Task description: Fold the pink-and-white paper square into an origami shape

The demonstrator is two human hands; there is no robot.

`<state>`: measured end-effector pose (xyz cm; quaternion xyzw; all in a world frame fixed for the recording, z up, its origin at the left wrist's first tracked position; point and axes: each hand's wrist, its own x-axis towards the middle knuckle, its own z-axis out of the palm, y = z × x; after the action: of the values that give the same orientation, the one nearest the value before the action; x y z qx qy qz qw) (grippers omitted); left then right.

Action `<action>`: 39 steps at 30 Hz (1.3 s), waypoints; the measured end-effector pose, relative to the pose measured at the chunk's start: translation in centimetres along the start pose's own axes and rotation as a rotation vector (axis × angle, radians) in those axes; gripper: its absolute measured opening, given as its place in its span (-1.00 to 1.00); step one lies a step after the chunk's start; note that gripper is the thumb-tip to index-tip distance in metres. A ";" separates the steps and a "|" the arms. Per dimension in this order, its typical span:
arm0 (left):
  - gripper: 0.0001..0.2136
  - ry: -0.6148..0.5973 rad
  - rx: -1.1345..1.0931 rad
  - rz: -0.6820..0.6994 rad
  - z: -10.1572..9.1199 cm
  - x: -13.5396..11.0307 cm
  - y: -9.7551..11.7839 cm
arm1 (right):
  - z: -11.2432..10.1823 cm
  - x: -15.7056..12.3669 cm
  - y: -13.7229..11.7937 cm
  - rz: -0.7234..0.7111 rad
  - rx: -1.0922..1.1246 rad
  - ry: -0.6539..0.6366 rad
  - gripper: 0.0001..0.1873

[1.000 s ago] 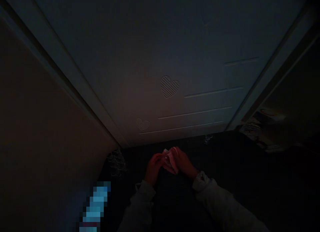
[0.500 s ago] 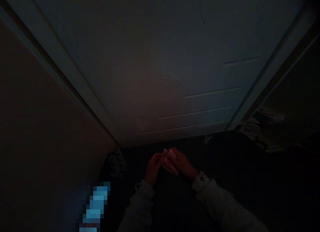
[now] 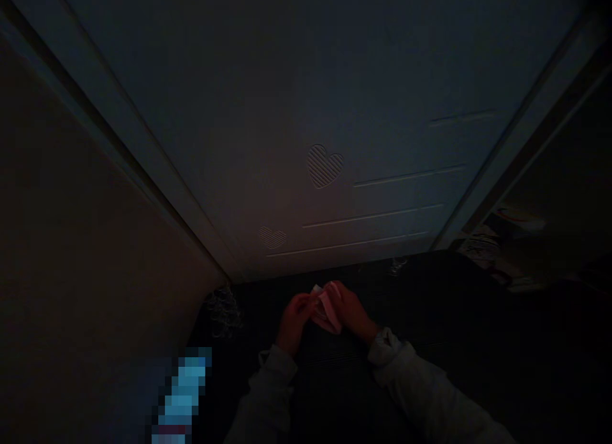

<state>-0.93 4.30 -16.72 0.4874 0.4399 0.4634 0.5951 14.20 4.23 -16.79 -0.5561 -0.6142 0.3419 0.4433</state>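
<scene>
In dim light, both hands hold a small, soft-looking pink item (image 3: 331,315) above a dark surface. It looks like folded fabric or a small pouch, but its exact kind is unclear. My left hand (image 3: 292,319) pinches its left edge, fingers closed near a small pale piece at the top. My right hand (image 3: 352,311) grips its upper right side, with the fingertips bent over the top. The lower end of the item hangs loose between the hands. Shadow hides much of the fingers.
Clear ring-like pieces (image 3: 224,312) lie in a heap at the left, with a smaller group (image 3: 396,266) at the back right. A pale panel with embossed hearts (image 3: 324,166) rises behind the dark surface (image 3: 329,386). A blurred bright blue patch (image 3: 184,393) glows lower left.
The pink item has opened out a little between my hands, showing more of its folds. My right fingers have shifted slightly along its top; both arms stay in place.
</scene>
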 end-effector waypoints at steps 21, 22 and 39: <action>-0.74 0.016 0.027 0.007 0.1 0.0 0.2 | -0.1 -0.3 -0.5 -0.058 -0.017 -0.059 -0.70; -0.74 0.013 0.021 0.005 0.1 0.0 0.1 | -0.1 -0.3 -0.5 -0.063 -0.015 -0.051 -0.69; -0.73 0.026 0.010 0.001 0.1 0.0 0.1 | -0.1 -0.2 0.1 -0.051 0.023 -0.022 -0.68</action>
<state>-0.87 4.27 -16.60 0.4845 0.4497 0.4677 0.5867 14.27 3.99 -16.87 -0.5313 -0.6290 0.3439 0.4515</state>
